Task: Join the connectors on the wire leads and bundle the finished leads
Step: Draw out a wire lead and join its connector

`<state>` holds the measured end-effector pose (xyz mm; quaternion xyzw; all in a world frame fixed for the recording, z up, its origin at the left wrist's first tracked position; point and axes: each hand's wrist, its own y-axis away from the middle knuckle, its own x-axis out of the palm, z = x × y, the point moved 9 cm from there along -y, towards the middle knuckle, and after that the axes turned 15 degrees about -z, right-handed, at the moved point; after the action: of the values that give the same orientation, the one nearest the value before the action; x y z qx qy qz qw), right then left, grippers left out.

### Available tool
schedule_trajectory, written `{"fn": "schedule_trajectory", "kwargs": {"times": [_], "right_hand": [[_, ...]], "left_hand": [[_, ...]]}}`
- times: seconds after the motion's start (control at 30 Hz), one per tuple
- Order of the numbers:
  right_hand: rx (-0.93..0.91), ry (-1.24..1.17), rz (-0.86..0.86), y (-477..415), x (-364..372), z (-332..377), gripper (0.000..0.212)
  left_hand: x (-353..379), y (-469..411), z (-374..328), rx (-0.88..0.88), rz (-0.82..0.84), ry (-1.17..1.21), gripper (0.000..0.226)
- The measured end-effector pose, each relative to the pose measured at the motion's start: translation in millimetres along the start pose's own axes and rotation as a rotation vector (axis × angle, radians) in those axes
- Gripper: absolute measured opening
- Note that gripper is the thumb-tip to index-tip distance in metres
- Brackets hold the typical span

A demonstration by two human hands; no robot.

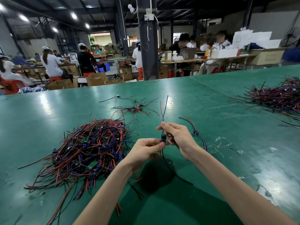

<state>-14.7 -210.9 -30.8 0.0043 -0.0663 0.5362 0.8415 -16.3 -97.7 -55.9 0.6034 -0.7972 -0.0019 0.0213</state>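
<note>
Above the green table I hold one wire lead between both hands. My left hand pinches the small dark connector from below. My right hand grips the lead just above it, with red and blue wires standing up from the fingers. A black wire hangs down from the connector onto the table. One joined lead lies just right of my right hand.
A big tangled heap of red, blue and black leads with small green boards lies at my left. A few loose leads lie further back. Another heap sits at the far right. People work at tables behind.
</note>
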Motion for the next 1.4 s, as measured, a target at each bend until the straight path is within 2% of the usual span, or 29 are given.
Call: {"fn": "schedule_trajectory", "kwargs": {"times": [0.13, 0.27, 0.33, 0.4, 0.57, 0.7, 0.83, 0.9, 1.13, 1.3, 1.4], "right_hand": [[0.099, 0.006, 0.009, 1.1, 2.3, -8.3, 0.027], [0.115, 0.146, 0.152, 12.5, 15.0, -14.1, 0.018], [0.119, 0.16, 0.208, 18.0, 21.3, -15.9, 0.015], [0.113, 0.137, 0.234, 20.3, 25.5, -15.5, 0.013], [0.093, 0.112, 0.254, 23.5, 27.2, -16.4, 0.008], [0.103, 0.092, 0.244, 25.2, 27.3, -17.8, 0.01], [0.098, 0.111, 0.241, 26.7, 28.3, -18.0, 0.011], [0.081, 0.133, 0.243, 27.5, 28.8, -17.7, 0.01], [0.065, 0.133, 0.263, 28.9, 30.7, -18.7, 0.006], [0.052, 0.148, 0.266, 28.1, 31.9, -22.0, 0.007], [0.0, 0.224, 0.29, 31.1, 36.0, -23.7, 0.016]], "left_hand": [[-15.2, -7.1, -6.1, 0.039, -0.161, 0.07, 0.019], [-30.0, -11.4, -7.9, 0.061, -0.26, 0.15, 0.007], [-33.1, -12.1, -7.2, 0.052, -0.29, 0.184, 0.011], [-35.0, -12.3, -6.7, 0.03, -0.307, 0.22, 0.022], [-35.8, -12.3, -0.2, -0.044, -0.307, 0.222, 0.028], [-37.9, -12.1, 4.9, -0.088, -0.323, 0.192, 0.019], [-37.8, -13.0, 6.1, -0.107, -0.311, 0.193, 0.029], [-37.8, -13.8, 7.7, -0.109, -0.308, 0.192, 0.025], [-40.9, -18.1, 8.1, -0.077, -0.339, 0.199, 0.011], [-47.0, -18.3, -1.2, 0.023, -0.387, 0.183, 0.009], [-55.5, -18.7, -7.5, 0.09, -0.454, 0.144, 0.009]]}}
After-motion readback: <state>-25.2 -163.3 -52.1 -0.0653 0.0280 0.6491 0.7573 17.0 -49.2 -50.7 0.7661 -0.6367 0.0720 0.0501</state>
